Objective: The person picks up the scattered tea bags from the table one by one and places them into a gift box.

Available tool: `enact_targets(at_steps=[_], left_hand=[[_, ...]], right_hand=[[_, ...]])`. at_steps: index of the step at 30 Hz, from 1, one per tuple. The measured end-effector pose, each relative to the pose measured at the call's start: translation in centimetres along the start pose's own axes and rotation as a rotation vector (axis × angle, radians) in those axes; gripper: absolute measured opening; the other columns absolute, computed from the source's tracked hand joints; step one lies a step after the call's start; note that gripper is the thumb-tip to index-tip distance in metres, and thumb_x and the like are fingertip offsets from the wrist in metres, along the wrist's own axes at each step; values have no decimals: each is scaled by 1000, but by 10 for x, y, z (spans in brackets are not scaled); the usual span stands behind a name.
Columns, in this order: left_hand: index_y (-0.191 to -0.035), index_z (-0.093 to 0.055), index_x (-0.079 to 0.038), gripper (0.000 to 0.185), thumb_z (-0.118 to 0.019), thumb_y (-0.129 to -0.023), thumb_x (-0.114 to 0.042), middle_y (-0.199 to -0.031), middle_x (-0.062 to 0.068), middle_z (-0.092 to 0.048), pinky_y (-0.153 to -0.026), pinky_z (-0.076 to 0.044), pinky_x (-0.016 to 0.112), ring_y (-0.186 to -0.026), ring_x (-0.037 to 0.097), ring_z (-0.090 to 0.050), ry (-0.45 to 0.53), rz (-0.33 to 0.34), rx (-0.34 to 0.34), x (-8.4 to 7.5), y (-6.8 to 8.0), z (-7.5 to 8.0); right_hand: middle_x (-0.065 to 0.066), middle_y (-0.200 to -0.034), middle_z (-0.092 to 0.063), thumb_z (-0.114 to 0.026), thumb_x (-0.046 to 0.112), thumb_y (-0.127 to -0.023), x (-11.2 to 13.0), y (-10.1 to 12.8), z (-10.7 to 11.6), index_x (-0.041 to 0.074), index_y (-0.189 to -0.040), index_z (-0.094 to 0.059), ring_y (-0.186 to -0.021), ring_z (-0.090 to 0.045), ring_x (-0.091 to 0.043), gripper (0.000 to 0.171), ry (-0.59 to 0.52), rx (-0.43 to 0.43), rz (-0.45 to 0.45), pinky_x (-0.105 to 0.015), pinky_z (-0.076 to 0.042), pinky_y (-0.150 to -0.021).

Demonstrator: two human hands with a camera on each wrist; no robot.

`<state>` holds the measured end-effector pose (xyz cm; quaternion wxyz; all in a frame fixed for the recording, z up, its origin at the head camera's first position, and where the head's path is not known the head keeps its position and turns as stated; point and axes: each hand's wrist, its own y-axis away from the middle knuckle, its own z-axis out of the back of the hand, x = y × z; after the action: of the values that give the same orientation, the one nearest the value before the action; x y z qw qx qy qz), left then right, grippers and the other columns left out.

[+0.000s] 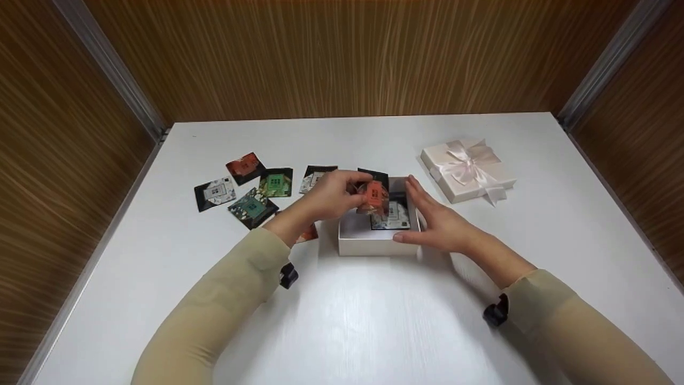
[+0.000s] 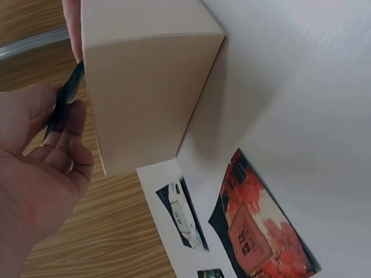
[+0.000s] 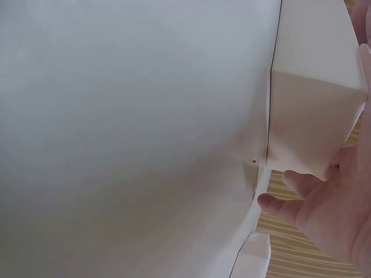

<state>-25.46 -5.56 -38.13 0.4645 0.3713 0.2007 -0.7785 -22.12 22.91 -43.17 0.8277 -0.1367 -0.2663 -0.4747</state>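
Note:
My left hand (image 1: 336, 195) pinches a small flat sachet with a red-orange label (image 1: 375, 195) over the left part of an open white box (image 1: 379, 247). In the left wrist view, the dark edge of this sachet (image 2: 68, 95) shows between thumb and fingers, beside the box wall. A black sachet with a white label (image 1: 394, 215) lies inside the box. My right hand (image 1: 441, 222) rests against the box's right side, fingers extended along it and thumb at the front rim. From the right wrist, those fingers (image 3: 298, 184) look spread beside the box wall (image 3: 313, 110).
Left of the box lie several sachets: red (image 1: 246, 168), green (image 1: 276, 183), teal (image 1: 252, 207), white-labelled (image 1: 215, 193), and an orange one (image 1: 307, 233) partly behind my left arm. A pale pink lid with a ribbon bow (image 1: 467, 168) sits at the back right. Wooden panels surround the white table (image 1: 347, 331).

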Motion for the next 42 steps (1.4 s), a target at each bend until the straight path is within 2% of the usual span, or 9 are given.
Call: enact_targets(at_steps=[7, 15, 20, 24, 32, 42], left_hand=[[-151, -58, -4, 50, -70, -102, -10, -130, 14, -69, -96, -53, 32, -107, 19, -65, -41, -66, 53, -3, -8, -11], [-151, -59, -4, 52, -73, -102, -14, -142, 14, -65, -114, -44, 36, -126, 23, -61, -91, -85, 84, -7, -15, -21], [-150, -58, -2, 51, -72, -102, -12, -142, 15, -65, -113, -45, 35, -124, 23, -62, -98, -98, 94, -6, -21, -27], [-151, -56, 0, 52, -71, -102, -11, -142, 17, -64, -112, -46, 35, -123, 24, -63, -80, -82, 116, -5, -25, -33], [-152, -57, -4, 54, -73, -103, -19, -150, 14, -60, -118, -41, 38, -135, 27, -58, -193, -32, 106, -5, -32, -40], [-152, -58, -6, 52, -70, -103, -14, -151, 13, -60, -121, -37, 38, -143, 28, -53, -285, -9, 134, -6, -36, -42]], right_hand=[[4, -178, 9, -75, 65, -91, -1, 1, 0, 15, -172, -1, -158, -21, -38, 121, -5, -2, 12, -58, -31, -122], [4, -178, 8, -75, 63, -92, -2, 1, 0, 14, -172, -2, -158, -23, -38, 119, -9, -4, 18, -58, -32, -122], [5, -178, 8, -74, 63, -92, -1, 1, 0, 14, -172, -3, -158, -24, -36, 118, -12, -1, 20, -58, -32, -121], [6, -178, 8, -75, 63, -92, -2, 2, 0, 15, -172, -3, -157, -25, -35, 118, -9, -3, 24, -57, -34, -121], [2, -178, 6, -76, 61, -92, -2, 2, 0, 14, -172, -4, -158, -24, -36, 118, -6, -20, 42, -58, -33, -121], [5, -178, 7, -76, 62, -91, -2, 2, 0, 16, -172, -3, -157, -25, -35, 119, -8, -10, 36, -57, -33, -121]])
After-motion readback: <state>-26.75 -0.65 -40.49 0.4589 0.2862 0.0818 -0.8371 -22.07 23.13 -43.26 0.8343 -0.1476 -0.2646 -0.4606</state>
